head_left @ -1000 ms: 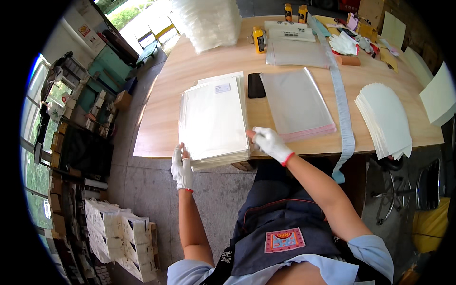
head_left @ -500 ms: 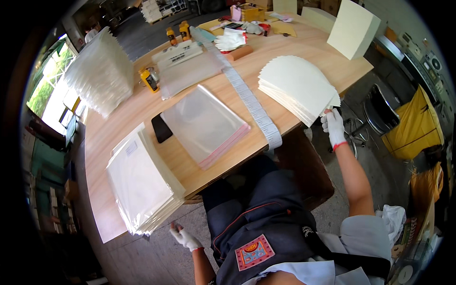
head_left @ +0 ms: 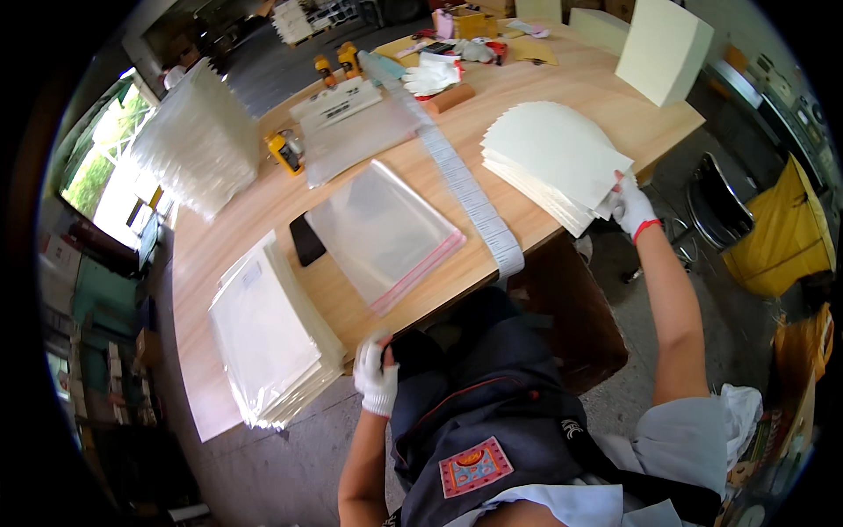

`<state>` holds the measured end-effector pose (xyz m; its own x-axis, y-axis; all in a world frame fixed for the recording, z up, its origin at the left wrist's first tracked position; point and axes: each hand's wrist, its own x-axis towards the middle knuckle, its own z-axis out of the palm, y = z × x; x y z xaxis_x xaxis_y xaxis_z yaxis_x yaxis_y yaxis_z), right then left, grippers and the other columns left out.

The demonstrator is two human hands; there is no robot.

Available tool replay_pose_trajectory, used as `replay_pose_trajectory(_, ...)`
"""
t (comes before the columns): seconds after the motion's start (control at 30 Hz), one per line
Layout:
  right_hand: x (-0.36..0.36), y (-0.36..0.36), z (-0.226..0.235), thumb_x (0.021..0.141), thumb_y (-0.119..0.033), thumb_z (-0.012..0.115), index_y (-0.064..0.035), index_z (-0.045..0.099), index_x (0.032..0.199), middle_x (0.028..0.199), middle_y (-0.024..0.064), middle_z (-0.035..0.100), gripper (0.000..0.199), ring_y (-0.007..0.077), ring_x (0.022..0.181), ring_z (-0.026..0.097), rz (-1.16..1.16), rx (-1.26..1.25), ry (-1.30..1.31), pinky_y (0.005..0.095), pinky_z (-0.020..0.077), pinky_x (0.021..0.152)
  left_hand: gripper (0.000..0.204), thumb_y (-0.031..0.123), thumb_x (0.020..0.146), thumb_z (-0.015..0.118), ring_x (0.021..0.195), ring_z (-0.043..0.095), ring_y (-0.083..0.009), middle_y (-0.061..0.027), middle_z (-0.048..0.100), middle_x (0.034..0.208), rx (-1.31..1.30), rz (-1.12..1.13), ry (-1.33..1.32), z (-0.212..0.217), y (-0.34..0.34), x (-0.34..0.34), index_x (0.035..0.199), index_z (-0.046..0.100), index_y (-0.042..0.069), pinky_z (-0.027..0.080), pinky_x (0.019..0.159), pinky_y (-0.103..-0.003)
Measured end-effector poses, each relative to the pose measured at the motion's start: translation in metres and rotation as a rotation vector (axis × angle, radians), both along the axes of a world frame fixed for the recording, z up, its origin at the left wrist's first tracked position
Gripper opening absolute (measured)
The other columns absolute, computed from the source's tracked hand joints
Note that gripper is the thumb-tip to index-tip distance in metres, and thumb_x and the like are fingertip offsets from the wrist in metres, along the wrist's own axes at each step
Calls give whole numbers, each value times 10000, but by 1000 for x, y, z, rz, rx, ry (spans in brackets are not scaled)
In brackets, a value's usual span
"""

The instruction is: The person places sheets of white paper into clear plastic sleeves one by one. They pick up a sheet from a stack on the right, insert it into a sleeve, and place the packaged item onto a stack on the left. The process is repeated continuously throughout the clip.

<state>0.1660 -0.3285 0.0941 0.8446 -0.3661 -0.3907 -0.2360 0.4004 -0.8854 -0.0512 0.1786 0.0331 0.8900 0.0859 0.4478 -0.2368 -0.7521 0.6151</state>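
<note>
My right hand (head_left: 632,206), in a white glove with a red cuff, pinches the near right corner of a fanned stack of cream paper sheets (head_left: 553,158) at the table's right edge. The thumb lies on top; the fingertips underneath are hidden. My left hand (head_left: 376,378), also gloved, is raised at the near table edge with its fingers apart and nothing visible in it. Just left of it lies a pile of sheets in clear plastic sleeves (head_left: 268,338). Beyond it is a stack of clear plastic bags (head_left: 382,233) with a pink strip along the near edge.
A black phone (head_left: 306,240) lies beside the bags. A printed label strip (head_left: 461,180) runs across the table. At the back are a tall plastic-wrapped stack (head_left: 198,145), yellow bottles (head_left: 284,154), spare gloves (head_left: 432,75) and an upright cream paper block (head_left: 665,53).
My left hand has risen up and right from below the sleeved pile to the table edge. My right hand has shifted slightly up onto the cream sheets' corner, thumb now on top.
</note>
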Motion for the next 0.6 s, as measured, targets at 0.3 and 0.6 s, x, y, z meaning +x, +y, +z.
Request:
replay_pose_trajectory(0.3,6,19,16,821,-81,545,-82,534,931,762,58,561,111,97,542,474,177,0,-218,188,357,394,302,224,716,652,1002,525,-282,-90,562,1026,561,65,369,24,-29,118,983,565,111,445,842,-385)
replay_pose_trajectory(0.6,-117,99,14,783,-178,578,37,555,1031,787,57,616,329,103,604,590,699,115,-9,206,457,483,241,198,740,607,1007,522,-263,-61,556,1061,461,-65,573,26,-1,148,979,605,170,457,832,-373)
